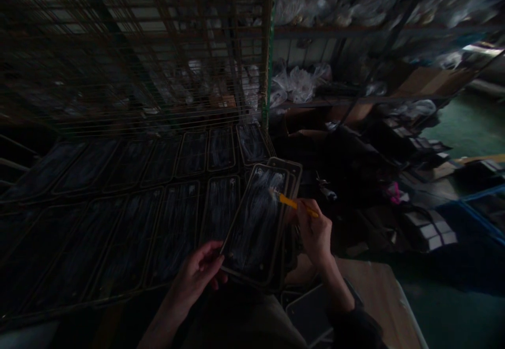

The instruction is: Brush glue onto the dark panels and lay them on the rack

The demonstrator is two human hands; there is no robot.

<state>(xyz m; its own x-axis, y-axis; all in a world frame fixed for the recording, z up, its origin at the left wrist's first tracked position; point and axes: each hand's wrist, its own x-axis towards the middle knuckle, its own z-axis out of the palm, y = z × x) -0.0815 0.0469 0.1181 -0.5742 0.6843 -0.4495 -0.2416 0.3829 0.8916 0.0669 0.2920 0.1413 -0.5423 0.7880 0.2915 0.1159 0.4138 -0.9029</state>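
Observation:
My left hand [203, 267] grips the lower left edge of a dark rectangular panel [252, 233] with rounded corners and a pale rim. Whitish streaks run along the panel's face. In my right hand [315, 230] is a paintbrush [292, 201] with a yellow handle, its bristles against the upper right part of the panel. Beneath and behind this panel shows the rim of another one [298, 167]. To the left, several similar streaked panels [175, 228] lie in two rows.
A wire-mesh rack [158, 49] with a green post [271, 65] rises behind the rows. Shelves at the back hold clear plastic bags [302, 83]. At the lower right are a wooden board [374, 291] and stacked dark bundles [430, 228].

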